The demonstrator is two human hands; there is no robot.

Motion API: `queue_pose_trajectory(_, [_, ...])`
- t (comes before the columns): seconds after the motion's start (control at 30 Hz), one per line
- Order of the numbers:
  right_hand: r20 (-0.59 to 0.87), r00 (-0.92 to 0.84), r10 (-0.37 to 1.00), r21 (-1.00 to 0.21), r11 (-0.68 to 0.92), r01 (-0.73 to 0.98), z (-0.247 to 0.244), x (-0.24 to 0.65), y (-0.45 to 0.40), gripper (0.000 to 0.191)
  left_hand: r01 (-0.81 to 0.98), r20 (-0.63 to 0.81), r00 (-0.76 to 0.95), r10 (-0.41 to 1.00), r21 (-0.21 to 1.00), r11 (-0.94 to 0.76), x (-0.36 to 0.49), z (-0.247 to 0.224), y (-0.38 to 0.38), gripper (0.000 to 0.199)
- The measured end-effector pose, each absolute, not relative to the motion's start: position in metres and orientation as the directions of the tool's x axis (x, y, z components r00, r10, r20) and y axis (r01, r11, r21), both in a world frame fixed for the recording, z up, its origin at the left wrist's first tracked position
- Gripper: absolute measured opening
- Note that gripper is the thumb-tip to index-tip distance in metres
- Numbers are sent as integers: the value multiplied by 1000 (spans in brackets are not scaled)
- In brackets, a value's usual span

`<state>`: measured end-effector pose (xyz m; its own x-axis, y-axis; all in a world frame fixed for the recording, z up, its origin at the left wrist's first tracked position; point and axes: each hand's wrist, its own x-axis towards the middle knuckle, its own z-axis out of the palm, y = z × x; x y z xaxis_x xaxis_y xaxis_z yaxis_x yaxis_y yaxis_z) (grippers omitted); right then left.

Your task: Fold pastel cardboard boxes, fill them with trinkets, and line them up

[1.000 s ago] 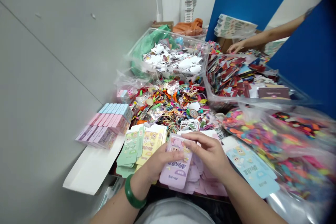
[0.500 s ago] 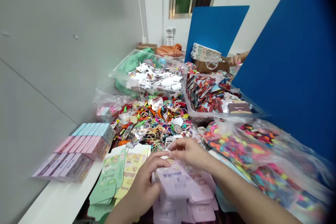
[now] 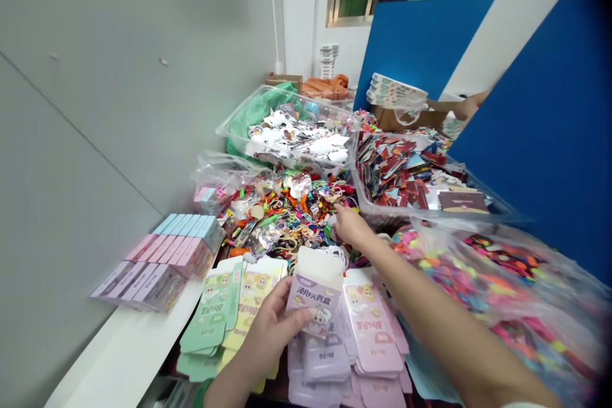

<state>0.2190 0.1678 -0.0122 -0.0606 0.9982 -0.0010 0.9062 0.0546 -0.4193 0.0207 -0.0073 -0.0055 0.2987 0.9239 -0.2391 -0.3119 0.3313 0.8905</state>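
My left hand (image 3: 282,315) is closed on a small purple carton (image 3: 313,296), thumb across its printed front; its pale top flap (image 3: 319,262) stands up. Beyond it, my right hand (image 3: 352,228) reaches into a heap of small colourful trinkets (image 3: 287,217). Its index finger is stretched out at the heap, and the other fingers are partly hidden. Under the held carton lie flat purple cartons (image 3: 325,357). Beside them are stacks of pink cartons (image 3: 375,325), yellow cartons (image 3: 253,287) and green cartons (image 3: 215,312).
Filled boxes (image 3: 162,261) stand in rows on a white ledge at left. Clear tubs of white cutouts (image 3: 296,137) and dark red cards (image 3: 401,172) sit behind the heap. Bags of bright pieces (image 3: 459,280) lie at right. Another person's arm (image 3: 471,107) shows behind a blue panel (image 3: 535,140).
My right hand has left the purple carton and moved forward to the trinket heap. The carton in my left hand now stands more upright with its flap showing. The view has shifted.
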Motion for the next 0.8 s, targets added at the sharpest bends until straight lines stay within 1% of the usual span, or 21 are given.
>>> queue_pose_trajectory(0.1, [5, -62, 998, -421, 58, 905, -3, 220, 169, 24, -301, -266, 251, 931, 892, 336, 15, -3, -6, 42])
queue_pose_trajectory(0.13, [14, -66, 998, -430, 66, 900, 5, 221, 166, 21, -299, -276, 227, 934, 893, 337, 13, -3, -5, 41])
queue_pose_trajectory(0.2, [39, -75, 996, -454, 85, 887, 25, 225, 155, 20, -302, -299, 181, 937, 890, 343, 12, -4, -3, 41])
queue_pose_trajectory(0.23, [50, -76, 996, -488, 91, 868, 36, 226, 148, 21, -306, -311, 165, 936, 886, 348, 12, -5, -2, 41])
queue_pose_trajectory(0.27, [52, -82, 995, -549, 97, 830, 47, 228, 140, 22, -308, -317, 158, 935, 884, 352, 13, -6, -2, 41])
queue_pose_trajectory(0.3, [40, -94, 995, -639, 98, 763, 56, 229, 131, 25, -307, -319, 157, 935, 884, 353, 14, -7, -1, 41])
queue_pose_trajectory(0.33, [25, -121, 992, -763, 98, 639, 64, 230, 123, 27, -302, -313, 159, 936, 887, 348, 16, -8, 0, 41])
queue_pose_trajectory(0.37, [16, -166, 986, -851, 101, 516, 70, 230, 115, 27, -297, -302, 161, 940, 893, 338, 18, -9, 1, 40])
queue_pose_trajectory(0.4, [18, -213, 977, -907, 105, 408, 74, 229, 108, 26, -291, -286, 166, 944, 900, 324, 20, -9, 1, 40])
queue_pose_trajectory(0.43, [29, -255, 967, -932, 119, 344, 75, 228, 101, 24, -283, -270, 169, 948, 908, 309, 23, -8, 2, 39])
queue_pose_trajectory(0.47, [44, -287, 957, -930, 144, 339, 74, 226, 96, 22, -273, -257, 172, 951, 915, 296, 25, -7, 2, 39])
queue_pose_trajectory(0.57, [49, -365, 930, -882, 212, 421, 66, 217, 82, 17, -223, -243, 201, 949, 932, 286, 32, -2, 1, 38])
queue_pose_trajectory(0.67, [62, -451, 890, -868, 272, 416, 62, 212, 79, 4, -179, -271, 229, 935, 932, 314, 36, 1, 1, 40])
queue_pose_trajectory(0.7, [75, -445, 892, -863, 282, 420, 63, 214, 81, 5, -175, -282, 237, 930, 929, 326, 36, 2, 2, 41])
queue_pose_trajectory(0.73, [86, -407, 909, -846, 282, 452, 66, 219, 85, 10, -172, -293, 245, 924, 925, 339, 36, 2, 2, 41])
queue_pose_trajectory(0.77, [83, -329, 941, -807, 257, 532, 69, 227, 91, 15, -172, -305, 254, 918, 919, 354, 35, 2, 3, 41])
queue_pose_trajectory(0.8, [72, -212, 975, -744, 194, 640, 73, 240, 99, 18, -173, -317, 264, 911, 913, 368, 33, 1, 3, 42])
